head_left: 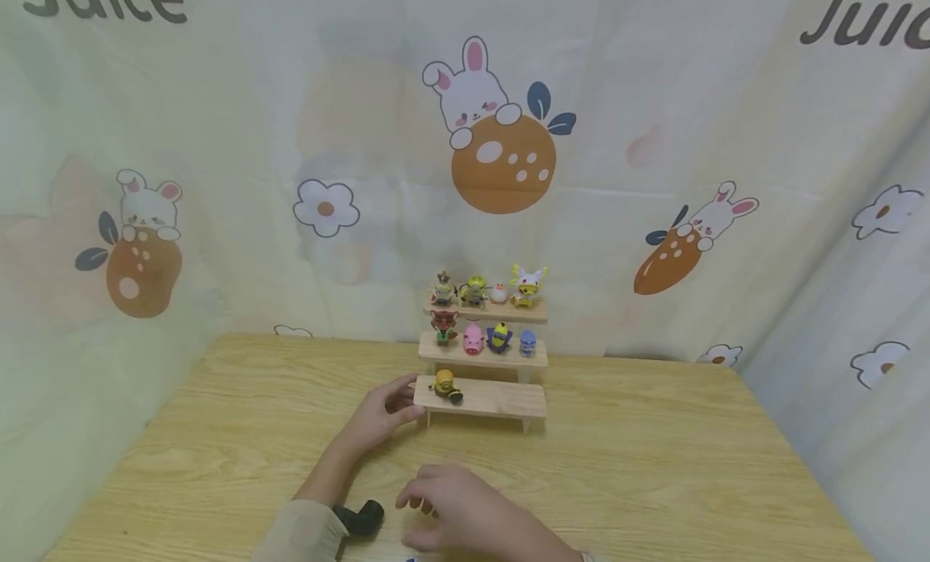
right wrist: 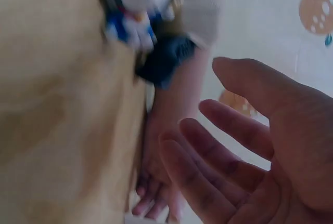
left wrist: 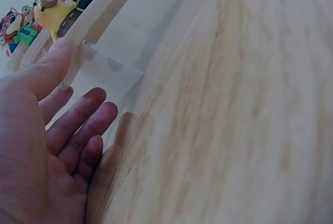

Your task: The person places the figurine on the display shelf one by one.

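Note:
My left hand [head_left: 381, 413] is at the left end of a three-tier wooden display shelf [head_left: 494, 396]. In the left wrist view its thumb [left wrist: 54, 65] lies against the end of the lowest board with the index finger below, pinching it; the other fingers hang loosely beside the clear leg [left wrist: 106, 70]. A yellow minion figurine [head_left: 445, 387] sits on the left of that board. My right hand [head_left: 468, 509] hovers over the table nearer me, fingers loosely bent and holding nothing. Beyond its fingers in the right wrist view is a blurred blue-and-white figurine [right wrist: 140, 5].
The middle tier bears a red fox figurine [head_left: 444, 328], a pink pig [head_left: 473, 340] and others; several more, including a white-eared yellow one [head_left: 527, 287], stand on top. Behind the wooden table [head_left: 654, 465] hangs a rabbit-print curtain [head_left: 617, 85]. A black device [head_left: 363, 520] is at my left wrist.

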The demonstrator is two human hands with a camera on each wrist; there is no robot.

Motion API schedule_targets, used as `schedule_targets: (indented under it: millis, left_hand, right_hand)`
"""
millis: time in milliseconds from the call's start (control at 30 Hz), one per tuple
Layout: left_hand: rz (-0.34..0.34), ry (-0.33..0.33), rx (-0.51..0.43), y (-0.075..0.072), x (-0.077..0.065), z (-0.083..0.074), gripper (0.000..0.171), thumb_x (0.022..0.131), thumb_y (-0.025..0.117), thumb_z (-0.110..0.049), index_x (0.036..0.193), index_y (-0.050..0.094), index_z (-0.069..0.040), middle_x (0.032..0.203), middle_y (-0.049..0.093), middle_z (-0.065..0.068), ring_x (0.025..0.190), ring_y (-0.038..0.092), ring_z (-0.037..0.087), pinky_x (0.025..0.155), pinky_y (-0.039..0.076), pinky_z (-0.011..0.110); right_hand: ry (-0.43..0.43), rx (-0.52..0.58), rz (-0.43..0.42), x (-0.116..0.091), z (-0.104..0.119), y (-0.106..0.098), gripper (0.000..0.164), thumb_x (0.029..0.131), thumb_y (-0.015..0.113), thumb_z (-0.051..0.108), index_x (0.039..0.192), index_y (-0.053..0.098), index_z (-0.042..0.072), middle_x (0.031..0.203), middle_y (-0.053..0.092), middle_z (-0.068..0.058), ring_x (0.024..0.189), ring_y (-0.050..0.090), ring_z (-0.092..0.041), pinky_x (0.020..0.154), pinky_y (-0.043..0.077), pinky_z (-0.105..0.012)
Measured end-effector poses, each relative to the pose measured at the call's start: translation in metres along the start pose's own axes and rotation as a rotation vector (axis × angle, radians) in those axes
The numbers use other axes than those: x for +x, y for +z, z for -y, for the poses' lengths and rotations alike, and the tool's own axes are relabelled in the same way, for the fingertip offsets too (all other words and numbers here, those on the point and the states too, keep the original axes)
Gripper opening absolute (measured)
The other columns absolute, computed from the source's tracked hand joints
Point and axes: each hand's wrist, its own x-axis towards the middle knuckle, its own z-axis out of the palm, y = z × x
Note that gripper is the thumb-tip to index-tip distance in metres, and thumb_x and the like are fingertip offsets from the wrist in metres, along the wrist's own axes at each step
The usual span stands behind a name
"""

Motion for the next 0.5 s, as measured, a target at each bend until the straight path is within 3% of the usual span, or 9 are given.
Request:
schedule_targets:
  millis: [233, 500]
  left_hand:
    - [-0.009, -0.021, 0.024, 0.000, 0.001, 0.002, 0.062, 0.087, 0.069, -0.028, 0.141, 0.045, -0.009, 0.114, 0.066, 0.009, 0.101, 0.063, 0.021, 0.088, 0.050, 0.033]
    - [-0.004, -0.026, 0.010, 0.000, -0.001, -0.001, 0.061, 0.087, 0.069, -0.027, 0.141, 0.045, -0.011, 0.115, 0.066, 0.010, 0.102, 0.063, 0.022, 0.089, 0.050, 0.035]
  right_hand:
    - [-0.025, -0.041, 0.200, -0.004, 0.011, 0.015, 0.028, 0.086, 0.069, 0.024, 0.114, 0.067, 0.021, 0.099, 0.059, 0.012, 0.077, 0.050, 0.008, 0.068, 0.043, -0.008]
    - [-0.011, -0.030, 0.287, -0.006, 0.014, 0.025, 0.022, 0.092, 0.060, 0.032, 0.111, 0.067, 0.023, 0.093, 0.058, 0.013, 0.074, 0.047, 0.008, 0.066, 0.042, -0.011]
